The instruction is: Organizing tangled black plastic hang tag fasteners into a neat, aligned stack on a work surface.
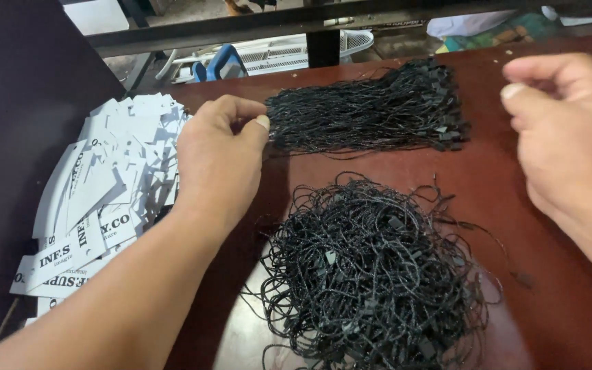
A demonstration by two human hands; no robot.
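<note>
The left hand (217, 161) reaches across the dark reddish, glossy wooden desk (508, 192) and pinches the near-left end of a tidy bundle of black cords (368, 109) between thumb and forefinger, the other fingers curled in beside them. That bundle lies toward the far edge of the desk, its thin, slightly glittery strings running side by side, with small black plastic fasteners gathered at its right end. The right hand (563, 137) hovers above the right edge of the desk, clear of the bundle, its thumb pressed against the bent fingers; whether it holds 1 thin cord there I cannot tell. Nearer the front edge, between the 2 forearms, sits a loose tangle of the same black cords (371, 274), looped and knotted into a rough round heap with fasteners scattered through it. At the left edge, under the left forearm, lies a fanned pile of white paper tags (114, 185), flat rectangular cards with dark print.
</note>
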